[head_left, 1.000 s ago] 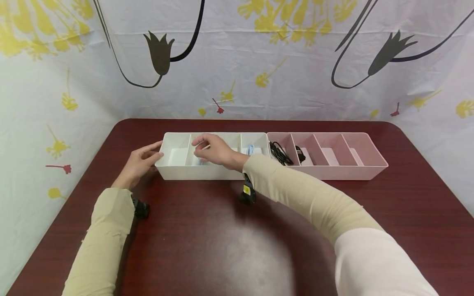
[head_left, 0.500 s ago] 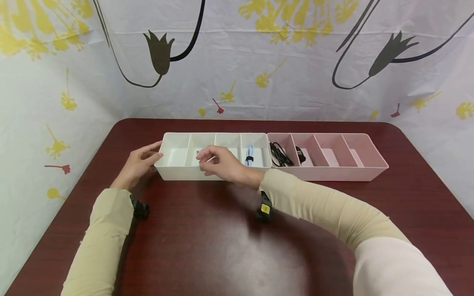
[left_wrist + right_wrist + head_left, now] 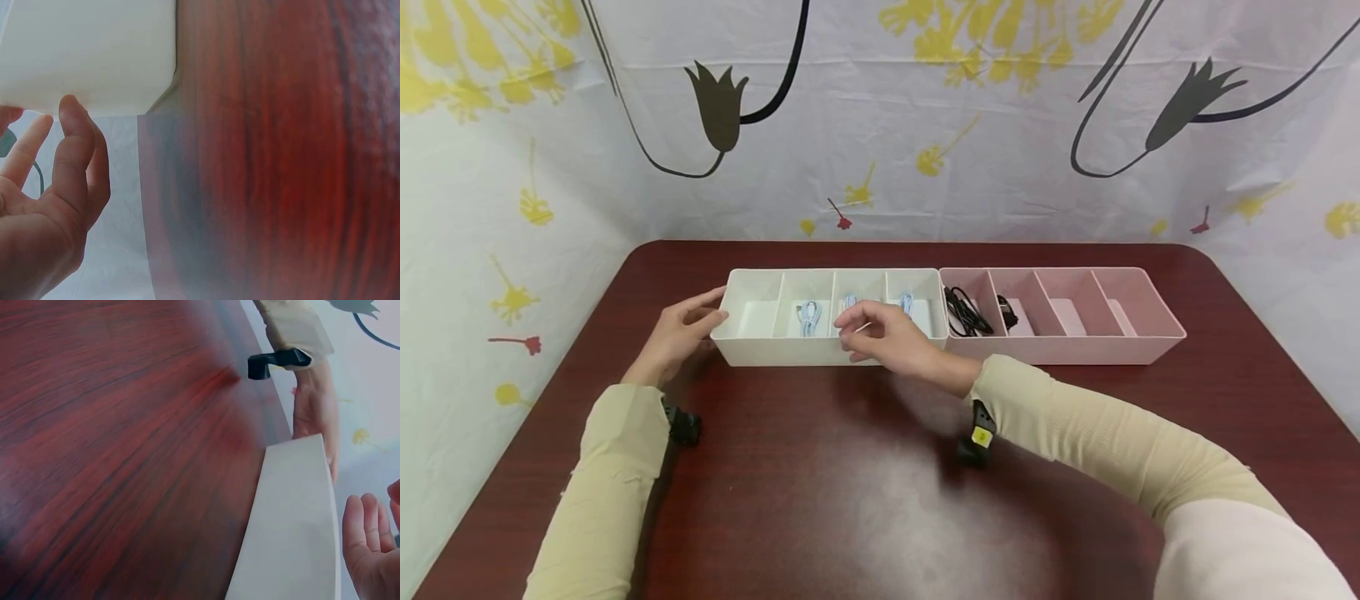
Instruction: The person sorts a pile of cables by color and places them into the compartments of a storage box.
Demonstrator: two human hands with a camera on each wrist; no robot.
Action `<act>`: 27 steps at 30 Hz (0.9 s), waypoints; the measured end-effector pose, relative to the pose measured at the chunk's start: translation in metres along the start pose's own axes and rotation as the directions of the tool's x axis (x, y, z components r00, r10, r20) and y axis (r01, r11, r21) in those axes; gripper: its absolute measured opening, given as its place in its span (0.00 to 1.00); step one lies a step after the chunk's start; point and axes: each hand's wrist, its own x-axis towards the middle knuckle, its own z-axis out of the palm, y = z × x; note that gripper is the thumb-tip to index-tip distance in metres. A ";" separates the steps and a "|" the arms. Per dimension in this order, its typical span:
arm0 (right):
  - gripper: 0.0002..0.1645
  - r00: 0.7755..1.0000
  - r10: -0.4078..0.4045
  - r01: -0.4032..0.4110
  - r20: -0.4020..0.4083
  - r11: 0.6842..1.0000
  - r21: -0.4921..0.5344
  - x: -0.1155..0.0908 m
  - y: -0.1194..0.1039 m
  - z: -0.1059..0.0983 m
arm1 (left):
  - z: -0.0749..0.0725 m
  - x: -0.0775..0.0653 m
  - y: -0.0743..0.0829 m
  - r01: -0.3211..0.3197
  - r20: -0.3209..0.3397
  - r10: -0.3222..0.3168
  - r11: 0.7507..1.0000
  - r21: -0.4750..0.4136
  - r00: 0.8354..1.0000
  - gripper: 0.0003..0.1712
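Observation:
A white divided box (image 3: 790, 352) stands on the table, its long side toward me. My left hand (image 3: 679, 332) touches its left end with the fingertips, as the left wrist view also shows (image 3: 65, 181). My right hand (image 3: 891, 337) hovers over the front rim near the third compartment, fingers loosely bent, with nothing seen in them. The second compartment contains a bundled pale blue-white cable (image 3: 808, 318). Another pale cable (image 3: 850, 301) shows in the third, partly hidden by the right hand. In the fourth lies a similar cable (image 3: 907, 303), also partly covered.
A pink divided box (image 3: 1090, 351) adjoins the white one on the right. Its first compartment has a coiled black cable (image 3: 967, 312), its second a small black item (image 3: 1007, 312). Behind the dark red table (image 3: 820, 467) hangs a patterned white cloth (image 3: 880, 142).
My right hand has moved right and slightly toward me, from over the second compartment to the third, uncovering the cable in the second. My left hand has stayed at the box's left end.

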 end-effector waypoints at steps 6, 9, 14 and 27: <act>0.13 0.996 0.007 -0.007 -0.084 1.000 0.001 -0.008 -0.005 -0.023 | -0.002 -0.003 -0.002 -0.002 -0.013 0.002 1.000 -0.008 1.000 0.33; 0.13 0.990 0.014 -0.015 -0.137 1.000 -0.006 -0.012 -0.008 -0.038 | -0.002 -0.003 -0.002 0.002 -0.017 -0.002 1.000 -0.006 1.000 0.33; 0.15 0.978 0.005 -0.014 -0.210 0.999 -0.044 -0.022 -0.008 -0.065 | 0.000 -0.001 0.000 -0.009 -0.020 0.010 1.000 0.024 1.000 0.32; 0.16 0.896 -0.131 0.001 -0.425 0.957 -0.292 -0.054 0.010 -0.120 | 0.000 -0.005 0.013 -0.058 -0.090 0.086 0.960 0.275 0.992 0.28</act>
